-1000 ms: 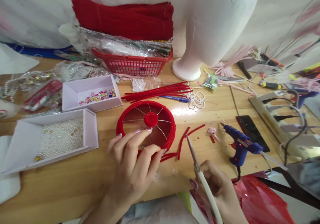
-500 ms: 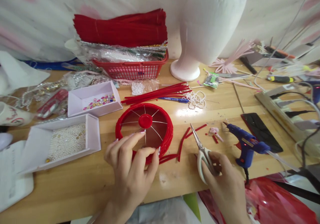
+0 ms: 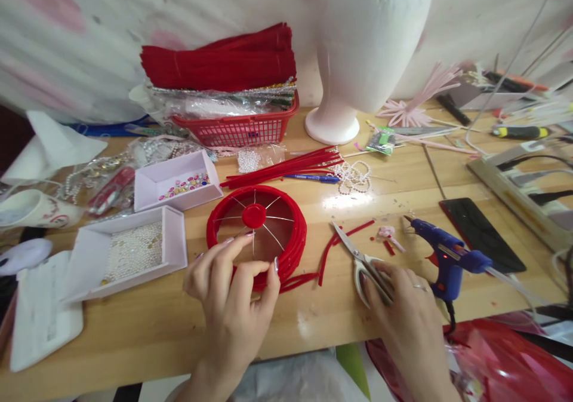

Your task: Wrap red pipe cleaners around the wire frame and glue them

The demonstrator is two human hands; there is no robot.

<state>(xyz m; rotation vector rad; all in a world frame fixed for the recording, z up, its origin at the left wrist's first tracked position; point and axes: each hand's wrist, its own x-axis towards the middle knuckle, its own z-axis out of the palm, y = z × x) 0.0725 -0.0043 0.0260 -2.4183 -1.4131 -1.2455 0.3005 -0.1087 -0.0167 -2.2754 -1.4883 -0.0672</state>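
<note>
My left hand (image 3: pixel 239 291) is over the near left side of a red fuzzy ring (image 3: pixel 295 235) with wire spokes and a round red hub. Its thumb and index finger are pinched together; whatever is between them is too small or hidden to make out. The other fingers reach over the ring's inside. My right hand (image 3: pixel 403 306) grips white-handled scissors (image 3: pixel 357 254) low at the table, their blades nearly closed and pointing up and left. By the blade tips lie cut red fuzzy stems (image 3: pixel 323 264). More red stems (image 3: pixel 286 168) lie in a bundle behind the ring.
A blue glue gun (image 3: pixel 447 258) and a black phone (image 3: pixel 483 232) are at the right. Two white boxes (image 3: pixel 174 241) of pearls and gems stand at the left. Behind are a red basket (image 3: pixel 250 128) and a white foam head (image 3: pixel 367 49). A power strip (image 3: pixel 514 205) lies far right.
The scissors have come down flatter toward the table, swinging slightly left, with my right hand lower over the handles. My left hand keeps its pinch beside the ring. The camera view has shifted a little.
</note>
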